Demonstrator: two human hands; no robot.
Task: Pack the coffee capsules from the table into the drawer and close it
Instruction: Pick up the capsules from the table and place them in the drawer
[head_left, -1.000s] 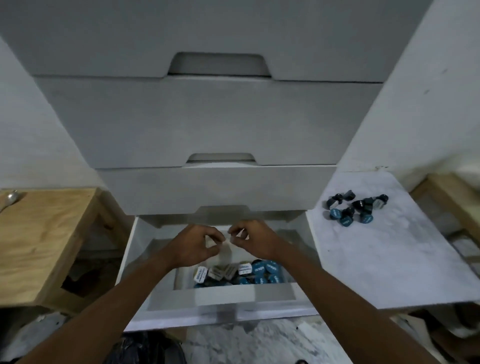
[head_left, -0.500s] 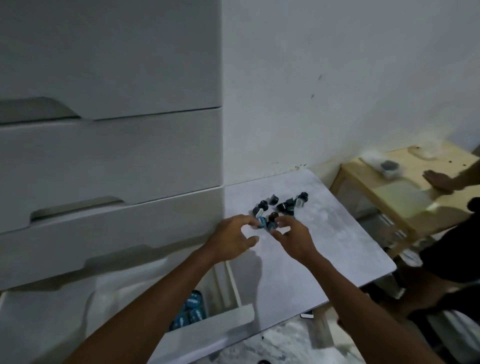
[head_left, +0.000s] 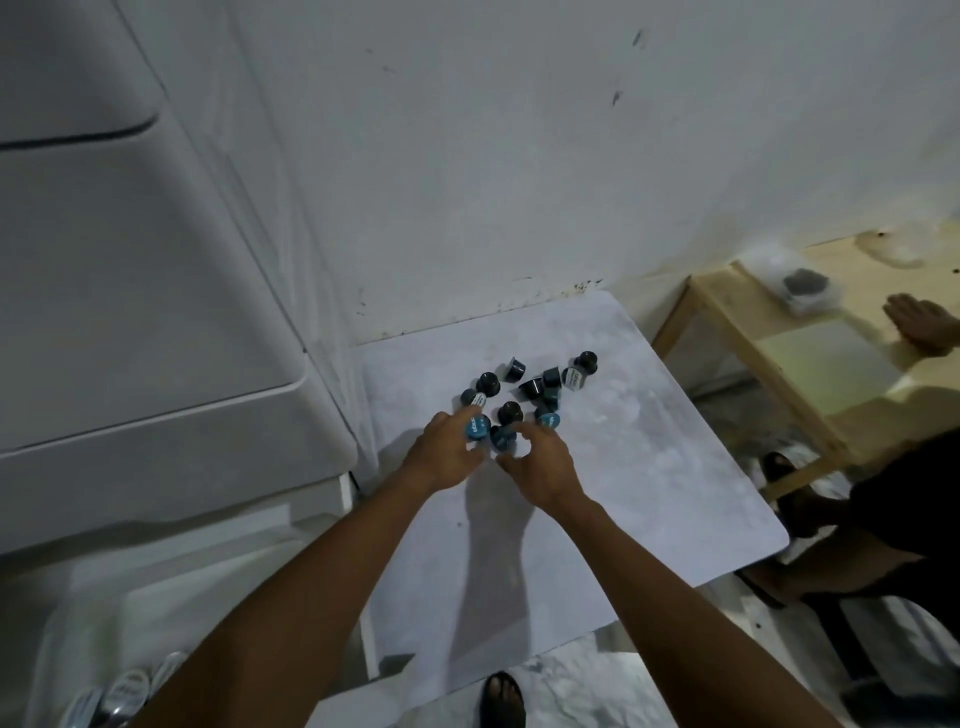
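The capsules (head_left: 535, 387) lie in a loose heap on the table (head_left: 649, 493), towards its far side near the wall. My left hand (head_left: 441, 457) pinches a blue capsule (head_left: 477, 427) at the heap's near edge, fingers curled on it. My right hand (head_left: 543, 462) is half curled round a dark capsule (head_left: 502, 439) just beside; I cannot tell if it grips. The drawer (head_left: 171, 587) stands open lower left, with packed capsules (head_left: 124, 688) inside.

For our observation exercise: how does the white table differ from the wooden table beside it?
The white table has a marbled top; the wooden table is pale timber. The white table carries coffee capsules; the wooden table carries a clear bag. Both stand at the wall.
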